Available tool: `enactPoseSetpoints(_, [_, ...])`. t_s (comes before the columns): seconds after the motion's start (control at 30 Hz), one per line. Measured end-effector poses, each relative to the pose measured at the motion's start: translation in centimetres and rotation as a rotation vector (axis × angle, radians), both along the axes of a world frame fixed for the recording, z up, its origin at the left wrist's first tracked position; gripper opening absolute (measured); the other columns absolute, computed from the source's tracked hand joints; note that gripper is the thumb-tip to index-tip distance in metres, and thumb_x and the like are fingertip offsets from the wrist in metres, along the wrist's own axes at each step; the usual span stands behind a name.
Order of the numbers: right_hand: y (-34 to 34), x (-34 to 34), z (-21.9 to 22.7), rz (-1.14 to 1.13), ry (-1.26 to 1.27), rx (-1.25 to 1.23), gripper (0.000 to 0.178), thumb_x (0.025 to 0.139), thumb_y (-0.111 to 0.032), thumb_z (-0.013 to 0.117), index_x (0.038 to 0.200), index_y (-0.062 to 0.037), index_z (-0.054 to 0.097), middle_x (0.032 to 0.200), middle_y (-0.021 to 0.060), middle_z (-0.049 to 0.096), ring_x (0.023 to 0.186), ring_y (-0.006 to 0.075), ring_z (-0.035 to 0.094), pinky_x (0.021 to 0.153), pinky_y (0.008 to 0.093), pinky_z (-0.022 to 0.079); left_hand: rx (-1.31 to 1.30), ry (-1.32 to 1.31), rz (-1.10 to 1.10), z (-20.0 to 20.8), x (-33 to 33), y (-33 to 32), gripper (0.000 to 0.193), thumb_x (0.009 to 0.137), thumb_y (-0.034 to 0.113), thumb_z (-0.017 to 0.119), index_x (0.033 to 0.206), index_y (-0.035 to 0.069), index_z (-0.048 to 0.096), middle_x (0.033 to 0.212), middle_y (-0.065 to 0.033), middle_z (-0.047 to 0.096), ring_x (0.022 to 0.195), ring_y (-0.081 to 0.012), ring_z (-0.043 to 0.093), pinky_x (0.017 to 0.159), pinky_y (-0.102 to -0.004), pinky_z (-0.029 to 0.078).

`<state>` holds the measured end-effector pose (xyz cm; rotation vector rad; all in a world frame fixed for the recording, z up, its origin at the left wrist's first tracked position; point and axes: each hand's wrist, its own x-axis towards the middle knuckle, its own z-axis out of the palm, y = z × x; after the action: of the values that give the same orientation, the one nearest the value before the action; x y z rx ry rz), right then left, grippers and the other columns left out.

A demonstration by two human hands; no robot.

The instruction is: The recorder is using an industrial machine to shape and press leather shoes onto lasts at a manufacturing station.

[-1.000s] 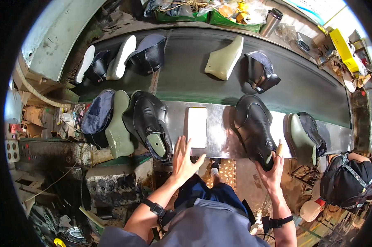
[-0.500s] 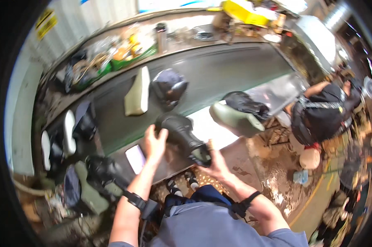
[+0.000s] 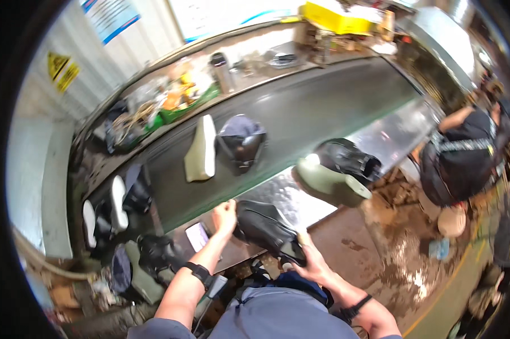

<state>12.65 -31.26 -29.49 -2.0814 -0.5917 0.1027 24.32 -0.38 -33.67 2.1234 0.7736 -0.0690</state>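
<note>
A black leather boot upper [image 3: 262, 224] lies tilted over the near edge of the bench, its broad end to the left. My right hand [image 3: 311, 261] is closed round its narrower end at the right, the thumb on top. Beside the broad end, my left hand [image 3: 225, 218] is curled closed; what its fingers hold, if anything, is hidden. To the right of the boot upper lies a pale green foot-shaped form [image 3: 331, 183], with another black upper [image 3: 350, 158] against its far side. On the dark belt stand a second green form [image 3: 201, 152] and a black upper with grey lining [image 3: 243, 141].
A phone [image 3: 197, 236] lies left of my left hand. More forms and uppers [image 3: 132, 195] sit at the far left. Behind the belt are a flask [image 3: 222, 72] and a green tray [image 3: 190, 101] of bags. At right, a person in dark clothes [image 3: 464, 152] bends near the bench.
My left hand has curled closed at the broad end. The boot upper has turned slightly and lies lower against the bench, still in my right hand. The whole view has shifted.
</note>
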Motion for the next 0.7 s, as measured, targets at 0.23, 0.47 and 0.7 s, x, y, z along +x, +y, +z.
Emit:
enactPoseSetpoints(0.23, [-2.9, 0.3, -2.4, 0.223, 0.163, 0.006, 0.095, 0.068, -0.001, 0.080, 0.150, 0.0013, 0.031, 0.154, 0.0300, 0.031, 0.147, 0.0469, 0.027, 0.122, 0.0600, 0.013, 0.093, 0.050, 0.090, 2.9, -1.0, -4.8, 0.070, 0.071, 0.058, 0.079, 0.113, 0.004, 0.065, 0.103, -0.0240, 0.071, 0.104, -0.0374, 0.068, 0.090, -0.0459, 0.053])
enactPoseSetpoints(0.47, [-1.1, 1.7, -2.2, 0.185, 0.343, 0.034, 0.096, 0.073, -0.017, 0.087, 0.149, 0.0049, 0.033, 0.149, 0.0284, 0.041, 0.143, 0.0400, 0.037, 0.120, 0.0477, 0.024, -0.047, 0.006, 0.276, 0.9, -3.3, -0.7, 0.054, 0.072, 0.052, 0.077, 0.094, 0.003, 0.070, 0.094, -0.0209, 0.073, 0.093, -0.0394, 0.070, 0.084, -0.0468, 0.055])
enactPoseSetpoints(0.7, [7.9, 4.9, 4.5, 0.247, 1.222, 0.280, 0.089, 0.096, -0.005, 0.062, 0.162, -0.0156, 0.002, 0.147, 0.0194, 0.047, 0.129, 0.0269, 0.051, 0.106, 0.0391, 0.042, -0.216, -0.236, 0.497, 12.4, -17.3, 1.7, 0.048, 0.076, 0.039, 0.079, 0.098, -0.003, 0.070, 0.088, -0.0183, 0.073, 0.086, -0.0219, 0.071, 0.082, -0.0372, 0.055])
